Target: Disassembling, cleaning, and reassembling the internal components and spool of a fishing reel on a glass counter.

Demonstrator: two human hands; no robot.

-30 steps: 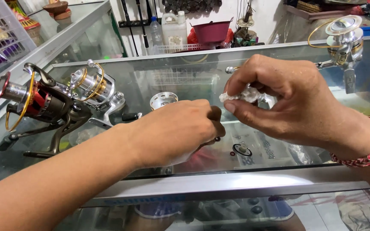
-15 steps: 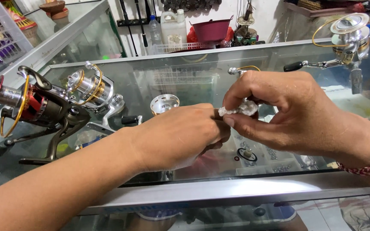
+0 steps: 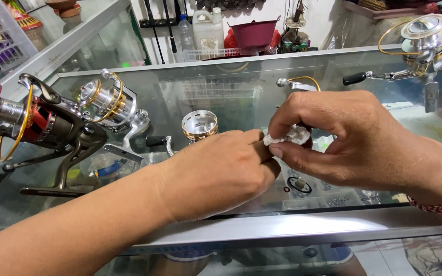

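**Both hands meet over the glass table, a white wad pinched in the right**

At the far left of the frame a dark and red spinning reel lies on the glass table, with a silver and gold reel just behind it. Right of those, near the middle, a loose silver spool stands upright on the glass.

Your left hand sits at centre frame, fingers curled tight into a closed grip; what it holds is hidden by the knuckles, so you cannot tell from here. Its fingertips touch the small crumpled white wad just right of centre.

Your right hand comes in from the right, thumb and forefinger closed on that wad, the other fingers arched above it. A small black ring lies on the glass below your right hand. In the upper right a third reel, silver with a gold bail, rests on the table.
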